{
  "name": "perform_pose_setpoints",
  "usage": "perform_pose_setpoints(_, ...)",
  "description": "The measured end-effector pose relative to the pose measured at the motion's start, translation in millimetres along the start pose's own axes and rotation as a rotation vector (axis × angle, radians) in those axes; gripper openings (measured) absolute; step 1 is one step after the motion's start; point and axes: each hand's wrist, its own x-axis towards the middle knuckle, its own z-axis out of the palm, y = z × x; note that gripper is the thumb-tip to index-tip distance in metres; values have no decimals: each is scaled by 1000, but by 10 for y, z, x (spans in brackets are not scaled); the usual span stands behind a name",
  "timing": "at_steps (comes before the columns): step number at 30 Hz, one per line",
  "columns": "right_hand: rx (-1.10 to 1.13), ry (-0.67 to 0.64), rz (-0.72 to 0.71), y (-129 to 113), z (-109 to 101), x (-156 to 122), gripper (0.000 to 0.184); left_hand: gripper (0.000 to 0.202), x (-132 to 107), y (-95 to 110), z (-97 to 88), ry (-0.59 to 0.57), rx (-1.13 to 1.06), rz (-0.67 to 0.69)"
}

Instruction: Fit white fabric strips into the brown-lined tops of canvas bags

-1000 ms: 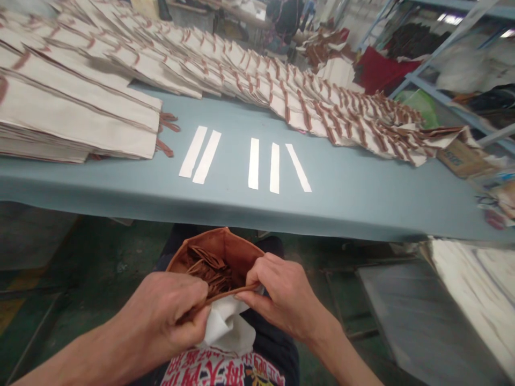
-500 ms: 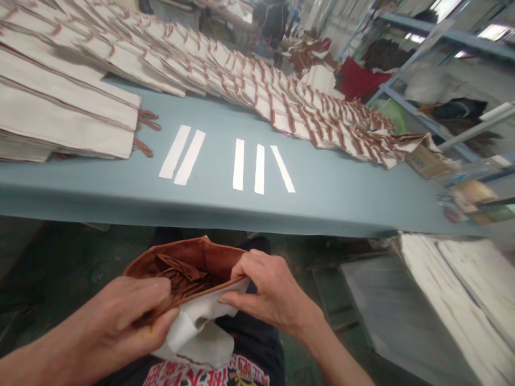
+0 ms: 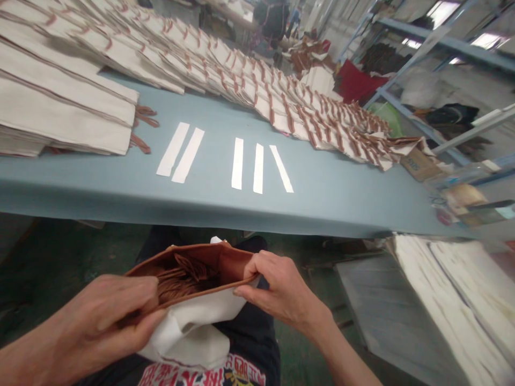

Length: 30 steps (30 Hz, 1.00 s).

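A white cloth bag [image 3: 197, 327] with a brown lining sits over my lap, its mouth stretched wide. Brown folded fabric strips [image 3: 185, 279] lie bunched inside it. My left hand [image 3: 116, 311] pinches the near rim at the left, fingers inside and thumb outside. At the right end of the rim, my right hand [image 3: 273, 284] grips the edge between thumb and curled fingers. The bag's lower part hangs in folds, and its bottom is hidden from view.
Ahead stands a table with a blue-grey cover [image 3: 330, 198]. Several white strips [image 3: 237, 163] lie on it. Overlapping white pieces with brown trim [image 3: 241, 80] run along its far side. White cloth pieces [image 3: 454, 289] are stacked at the right, below a blue shelf rack [image 3: 442, 37].
My hands have moved slightly apart, drawing the bag's rim straighter and its mouth flatter. The view has shifted a little.
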Motion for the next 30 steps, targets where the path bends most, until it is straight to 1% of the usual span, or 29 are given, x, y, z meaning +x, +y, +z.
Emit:
perform_pose_setpoints(3, 14, 18, -36, -26, -6, 10, 26, 33, 0, -16, -14, -43, -17, 43)
perform_pose_setpoints(7, 20, 13, -40, -46, -3, 15, 20, 34, 29, -12, -67, -61, 2, 14)
perform_pose_setpoints(9, 38, -9, -37, -62, 14, 24, 17, 34, 72, 22, -92, -107, 2, 28)
perform_pose_setpoints(12, 87, -40, -53, -128, 75, 63, 14, 32, 182, 100, -104, -184, -44, 84)
perform_pose_setpoints(15, 136, -46, -108, -242, 166, 124, 17, 35, 304, 173, -74, -175, -64, 126)
perform_pose_setpoints(18, 152, -50, -160, -338, 242, 183, 19, 37, 363, 201, -28, -154, -82, 133)
perform_pose_setpoints(23, 196, -87, -173, -345, 292, 238, 18, 34, 312, 163, 8, -214, -123, 92)
perform_pose_setpoints(27, 132, -70, -144, -295, 324, 236, 18, 29, 275, 133, 8, -247, -119, 12)
perform_pose_setpoints(30, 95, -69, -129, -269, 347, 220, 18, 27, 269, 128, 20, -264, -108, -18)
